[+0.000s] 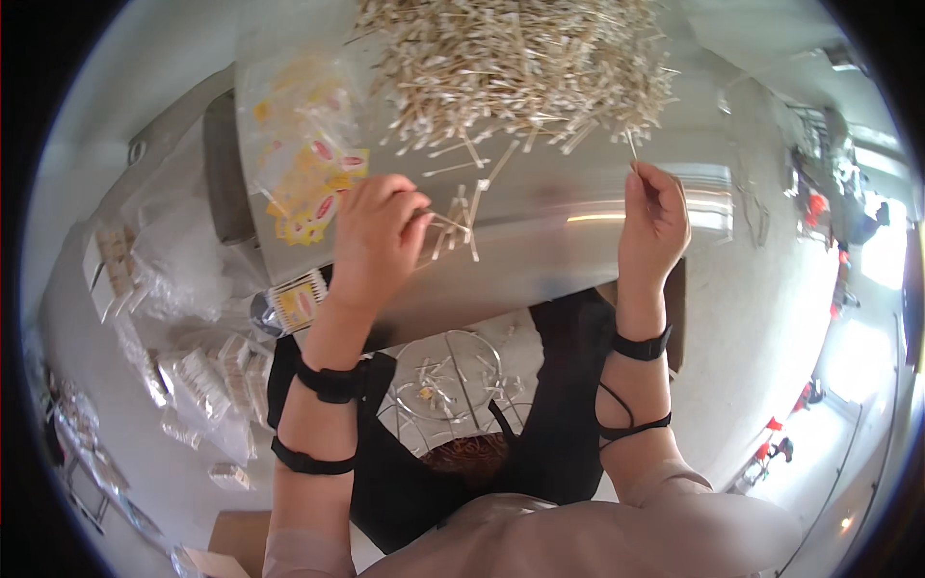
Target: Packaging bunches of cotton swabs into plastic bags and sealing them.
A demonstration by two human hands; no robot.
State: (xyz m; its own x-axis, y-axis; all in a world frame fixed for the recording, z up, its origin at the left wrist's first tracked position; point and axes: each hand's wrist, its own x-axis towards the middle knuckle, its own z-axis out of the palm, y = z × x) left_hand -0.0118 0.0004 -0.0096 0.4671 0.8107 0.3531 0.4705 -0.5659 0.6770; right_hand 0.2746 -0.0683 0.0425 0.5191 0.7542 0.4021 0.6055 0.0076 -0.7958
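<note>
A big heap of wooden-stick cotton swabs (511, 72) with white tips covers the far part of a shiny metal table (549, 193). My right hand (655, 222), at the heap's near right edge, pinches a single cotton swab (632, 144) upright between thumb and fingertips. On the left, my left hand (376, 231) is closed over the table, its fingers curled around a cotton swab (447, 223) whose end sticks out to the right. Several loose swabs (458, 231) lie scattered just beside those fingers. How many sticks the left hand holds is hidden.
Clear bags with yellow printed labels (313, 193) lie at the table's left. A filled swab packet (297, 301) sits at its near left corner. Bundled packs (217, 376) and plastic wrap (183, 250) are lower left. Dropped swabs lie around a wire stool base (453, 371) below.
</note>
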